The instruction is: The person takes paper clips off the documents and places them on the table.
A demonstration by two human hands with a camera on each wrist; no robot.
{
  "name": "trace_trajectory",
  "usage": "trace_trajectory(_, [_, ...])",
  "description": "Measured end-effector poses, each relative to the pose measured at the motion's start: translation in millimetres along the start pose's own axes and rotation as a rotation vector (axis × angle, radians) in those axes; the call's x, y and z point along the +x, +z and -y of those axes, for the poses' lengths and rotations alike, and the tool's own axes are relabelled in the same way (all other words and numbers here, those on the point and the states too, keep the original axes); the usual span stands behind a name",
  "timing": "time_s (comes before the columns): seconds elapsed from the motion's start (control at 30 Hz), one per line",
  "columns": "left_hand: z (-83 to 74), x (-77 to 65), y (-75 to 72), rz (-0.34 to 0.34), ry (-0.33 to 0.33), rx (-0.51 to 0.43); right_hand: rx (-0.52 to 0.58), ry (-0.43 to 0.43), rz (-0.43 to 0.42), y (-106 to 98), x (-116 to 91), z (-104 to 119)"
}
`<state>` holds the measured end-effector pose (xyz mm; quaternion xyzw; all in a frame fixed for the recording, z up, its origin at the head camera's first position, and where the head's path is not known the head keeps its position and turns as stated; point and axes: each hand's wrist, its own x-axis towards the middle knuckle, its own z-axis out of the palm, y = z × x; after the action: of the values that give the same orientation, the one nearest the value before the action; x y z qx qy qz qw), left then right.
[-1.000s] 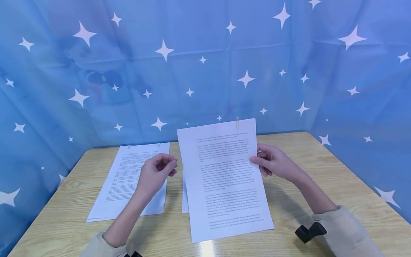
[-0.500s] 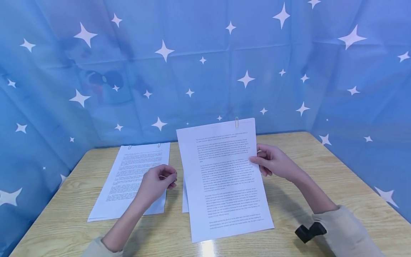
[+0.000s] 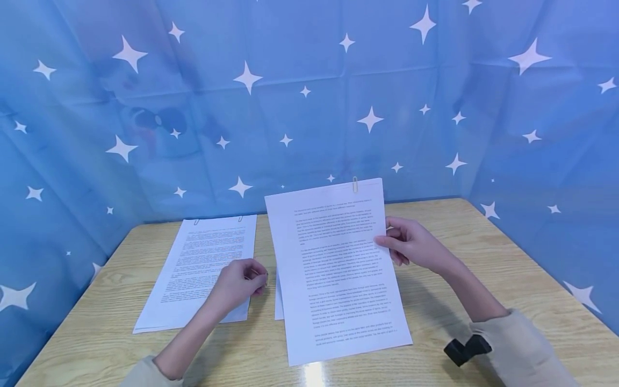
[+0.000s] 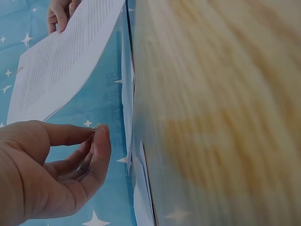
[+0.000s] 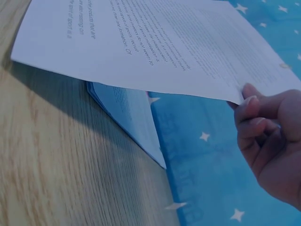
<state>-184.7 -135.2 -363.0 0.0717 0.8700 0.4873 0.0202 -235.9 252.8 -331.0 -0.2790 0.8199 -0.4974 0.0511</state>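
My right hand (image 3: 413, 244) grips the right edge of a set of printed sheets (image 3: 338, 269), thumb in front, and holds it upright and slightly tilted above the table. A gold paper clip (image 3: 355, 184) sits on the top edge of these sheets, towards the right. To the left of them my left hand (image 3: 239, 282) pinches a small gold wire piece, which looks like a paper clip (image 4: 96, 127), between thumb and index finger. Its other fingers are curled in. In the right wrist view the right hand (image 5: 273, 136) pinches the paper's edge.
A printed stack (image 3: 203, 269) with two paper clips at its top lies on the left of the wooden table (image 3: 435, 322). More paper (image 3: 279, 301) lies behind the held sheets, mostly hidden. A blue star-patterned curtain (image 3: 309, 118) closes off the back and sides.
My left hand has moved down towards the table's front, still pinching the small wire piece. The right hand and the sheets have stayed almost in place.
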Motion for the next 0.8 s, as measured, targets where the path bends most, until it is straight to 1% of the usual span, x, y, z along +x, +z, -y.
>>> trace_trajectory(0.2, [2.1,-2.7,0.6,0.064,-0.042,0.008,0.003,0.002,0.001,-0.2,-0.7,0.2])
trace_trajectory(0.37, [4.2,-4.5,1.4,0.136,-0.051,0.004,0.009,0.008,0.001,0.0,-0.8,0.2])
trace_trajectory(0.43, [5.5,-4.8,2.2,0.155,-0.053,0.008,0.007,0.011,0.002,0.2,-0.7,0.0])
trace_trajectory(0.6, [7.7,-5.2,4.4,0.191,-0.052,0.021,-0.001,0.007,0.007,0.4,-0.1,-0.3])
trace_trajectory(0.8, [8.4,-5.9,4.5,0.21,-0.054,0.009,0.002,0.003,0.011,-0.1,0.4,-0.1])
